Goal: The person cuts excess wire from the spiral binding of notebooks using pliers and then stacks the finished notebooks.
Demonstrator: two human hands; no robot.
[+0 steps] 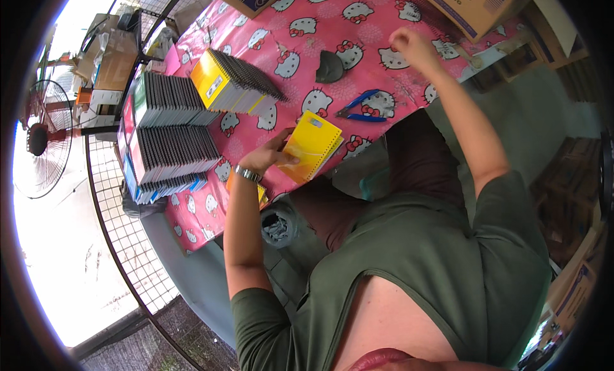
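Observation:
My left hand (272,155), with a watch at the wrist, grips a yellow notebook (312,144) by its left side, over the near edge of the table. A row of holes or coils runs down the notebook's right edge, and its pages fan slightly there. My right hand (412,48) is raised over the far right of the table, its fingers curled together. Whether something thin sits in those fingers I cannot make out. Blue-handled pliers (364,109) lie between the notebook and my right forearm. Beyond them rests a dark grey rounded piece (330,67).
Stacks of spiral notebooks stand at the left: yellow-covered (224,83), green-covered (169,99) and others (176,150). Cardboard boxes (470,10) occupy the far side of the pink patterned tablecloth (249,58). A fan (45,138) stands far left; a bin (278,227) sits below the table.

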